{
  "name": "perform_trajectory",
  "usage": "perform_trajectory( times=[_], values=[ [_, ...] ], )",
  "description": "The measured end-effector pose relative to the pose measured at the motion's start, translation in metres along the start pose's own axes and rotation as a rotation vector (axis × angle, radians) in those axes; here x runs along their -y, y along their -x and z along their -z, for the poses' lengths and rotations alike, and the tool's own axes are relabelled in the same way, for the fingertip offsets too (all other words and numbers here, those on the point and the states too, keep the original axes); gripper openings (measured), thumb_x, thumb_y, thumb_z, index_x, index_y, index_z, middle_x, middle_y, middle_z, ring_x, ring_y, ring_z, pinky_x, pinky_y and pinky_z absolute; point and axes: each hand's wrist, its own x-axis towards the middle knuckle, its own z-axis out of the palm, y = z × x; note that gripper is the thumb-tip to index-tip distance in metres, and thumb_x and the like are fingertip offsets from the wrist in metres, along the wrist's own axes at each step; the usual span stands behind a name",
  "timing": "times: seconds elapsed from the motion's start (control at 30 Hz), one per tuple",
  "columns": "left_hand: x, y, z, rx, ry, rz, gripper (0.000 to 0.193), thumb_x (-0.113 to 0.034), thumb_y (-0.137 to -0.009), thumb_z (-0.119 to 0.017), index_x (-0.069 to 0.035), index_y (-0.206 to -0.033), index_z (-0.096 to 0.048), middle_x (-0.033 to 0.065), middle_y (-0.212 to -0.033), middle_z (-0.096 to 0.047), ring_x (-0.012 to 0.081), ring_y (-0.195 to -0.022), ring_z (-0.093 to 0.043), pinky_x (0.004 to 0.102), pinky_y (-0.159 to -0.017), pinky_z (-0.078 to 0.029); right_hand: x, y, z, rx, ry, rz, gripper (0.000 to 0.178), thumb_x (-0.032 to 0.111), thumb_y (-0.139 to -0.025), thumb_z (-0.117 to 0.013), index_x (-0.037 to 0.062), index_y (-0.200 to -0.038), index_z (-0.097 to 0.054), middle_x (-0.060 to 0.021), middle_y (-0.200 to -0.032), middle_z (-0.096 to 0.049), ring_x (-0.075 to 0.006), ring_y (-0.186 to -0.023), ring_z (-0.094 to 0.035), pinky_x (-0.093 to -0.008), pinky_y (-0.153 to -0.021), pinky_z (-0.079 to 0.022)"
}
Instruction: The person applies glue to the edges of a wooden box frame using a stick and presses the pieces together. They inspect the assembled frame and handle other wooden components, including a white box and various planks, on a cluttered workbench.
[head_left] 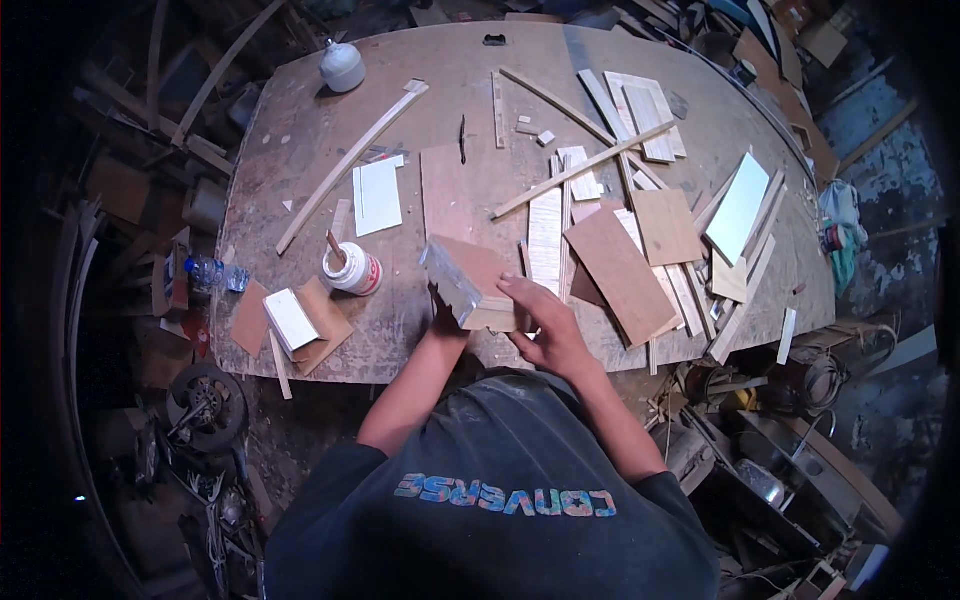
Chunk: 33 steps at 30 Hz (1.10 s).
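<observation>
Just above the near edge of the worktable, I hold a small wooden box with a brown top face and a pale greyish side. My left hand supports it from below and the left; most of its fingers are hidden behind the box. On the right end, my right hand grips the edge, fingers on top and thumb lower down. To the left of the box stands an open white jar with a wooden stick in it. A flat brown board lies beyond the box.
The worktable carries a white rounded container, a white panel and a long wood strip. Boards and strips pile up at right, including a brown panel. A white block on brown pieces sits at near left.
</observation>
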Motion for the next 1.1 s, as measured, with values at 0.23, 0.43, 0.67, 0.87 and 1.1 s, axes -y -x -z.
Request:
perform_trajectory(
  times=[0.23,0.43,0.67,0.87,1.1],
  values=[
    [-0.075,-0.002,-0.058,-0.133,0.653,0.224,0.054,-0.046,-0.098,-0.034,-0.007,-0.135,-0.04,0.0126,-0.138,-0.041,0.0241,-0.135,-0.037,0.0435,-0.116,-0.029,0.01,-0.001,-0.005,0.079,-0.024,-0.001,0.066,0.003,-0.07,-0.077,0.0091,-0.131,-0.055,-0.0148,-0.134,-0.058,-0.0363,-0.126,-0.054,-0.0435,-0.106,-0.045],
    [-0.099,-0.006,-0.087,-0.376,1.246,0.425,0.043,-0.037,-0.094,-0.043,-0.002,-0.118,-0.047,0.0143,-0.114,-0.05,0.03,-0.11,-0.049,0.0432,-0.104,-0.039,0.024,-0.012,-0.01,0.005,-0.015,0.051,0.062,0.015,-0.071,-0.081,0.0057,-0.127,-0.055,-0.0141,-0.128,-0.059,-0.0365,-0.12,-0.057,-0.0428,-0.106,-0.044],
    [-0.037,0.008,-0.076,-0.016,1.141,0.345,0.057,-0.046,-0.097,-0.034,-0.003,-0.134,-0.045,0.016,-0.13,-0.05,0.031,-0.124,-0.047,0.0473,-0.106,-0.04,-0.006,-0.017,-0.018,-0.055,0.027,0.11,0.066,0.023,-0.068,-0.082,0.0069,-0.126,-0.055,-0.0122,-0.126,-0.059,-0.0364,-0.123,-0.055,-0.0549,-0.113,-0.034],
    [-0.048,0.0,-0.122,-0.143,0.623,0.349,0.059,-0.047,-0.097,-0.034,-0.003,-0.136,-0.044,0.0159,-0.132,-0.05,0.0307,-0.125,-0.047,0.0471,-0.106,-0.04,-0.005,-0.029,0.002,0.111,0.082,0.008,0.067,0.024,-0.068,-0.082,0.0105,-0.128,-0.056,-0.0089,-0.128,-0.062,-0.0311,-0.121,-0.057,-0.056,-0.112,-0.034],
    [-0.065,-0.015,-0.147,-0.128,0.272,0.346,0.062,-0.049,-0.096,-0.035,-0.004,-0.138,-0.043,0.0157,-0.134,-0.05,0.0305,-0.127,-0.047,0.047,-0.106,-0.04,-0.009,-0.03,0.002,-0.042,0.108,-0.124,0.062,0.029,-0.067,-0.086,0.0044,-0.12,-0.063,-0.0153,-0.114,-0.068,-0.0332,-0.103,-0.066,-0.0397,-0.092,-0.051]
  ],
)
